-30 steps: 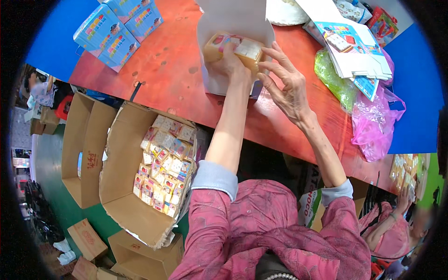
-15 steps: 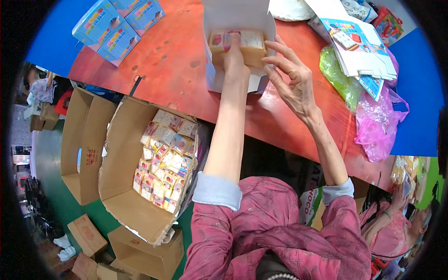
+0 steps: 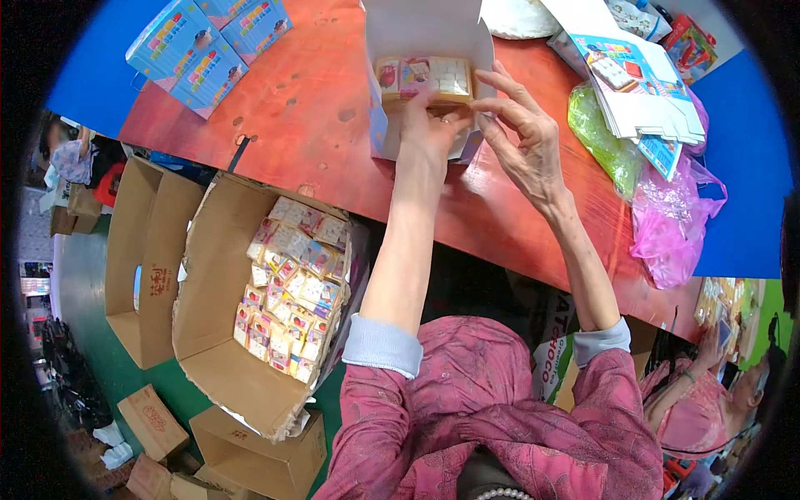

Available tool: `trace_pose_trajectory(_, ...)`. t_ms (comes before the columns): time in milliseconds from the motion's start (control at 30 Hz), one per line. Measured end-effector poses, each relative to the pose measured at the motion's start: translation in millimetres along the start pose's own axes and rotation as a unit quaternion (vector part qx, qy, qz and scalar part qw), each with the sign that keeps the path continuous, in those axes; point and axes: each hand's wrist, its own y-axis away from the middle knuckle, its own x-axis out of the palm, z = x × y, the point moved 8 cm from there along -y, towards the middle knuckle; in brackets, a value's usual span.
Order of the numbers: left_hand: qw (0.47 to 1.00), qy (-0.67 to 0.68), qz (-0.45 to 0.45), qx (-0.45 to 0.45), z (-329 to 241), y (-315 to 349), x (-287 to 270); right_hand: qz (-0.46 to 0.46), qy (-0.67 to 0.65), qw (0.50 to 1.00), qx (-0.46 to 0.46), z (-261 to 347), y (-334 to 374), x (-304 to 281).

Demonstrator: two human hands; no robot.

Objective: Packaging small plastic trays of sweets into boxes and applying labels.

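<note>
1. Packs (image 3: 450,77) in clear wrap lie stacked inside the white box (image 3: 421,29), across its width, with their right end close to the right wall. The box is open, its white flap raised at the far side.
2. Left hand (image 3: 429,132) reaches into the box from the near side, just at the near edge of the packs. Its fingers are partly blurred and overlapped; I cannot tell whether they pinch anything.
3. Right hand (image 3: 527,142) is at the box's right wall, fingers spread and bent, tips at the wall's edge. Whether they press on it I cannot tell.
4. The box stands near the near edge of the red table (image 3: 308,125), which slants down toward the right.
5. A wide stretch of red surface lies between the box and the blue boxes (image 3: 200,58) at far left.
6. On the right, a narrower stretch separates the right hand from the green bag (image 3: 596,137), the pink bag (image 3: 671,225) and the flat cartons (image 3: 646,96) stacked over them.
7. Below the table's edge, at left, a torn-rimmed carton (image 3: 221,267) holds more packs (image 3: 287,292), heaped against its right side.
</note>
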Motion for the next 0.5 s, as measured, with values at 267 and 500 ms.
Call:
trace_pose_trajectory(267, 0.642, -0.675, 0.002, 0.364, -26.7, 38.8, 32.0, -0.017, -0.022, 0.999, 0.022, -6.3, 1.5, -8.8)
trace_pose_trajectory(500, 0.225, -0.814, 0.057, 0.533, -16.2, 11.6, 65.6, 0.01, -0.023, 0.999, 0.022, -4.8, 0.1, -3.4)
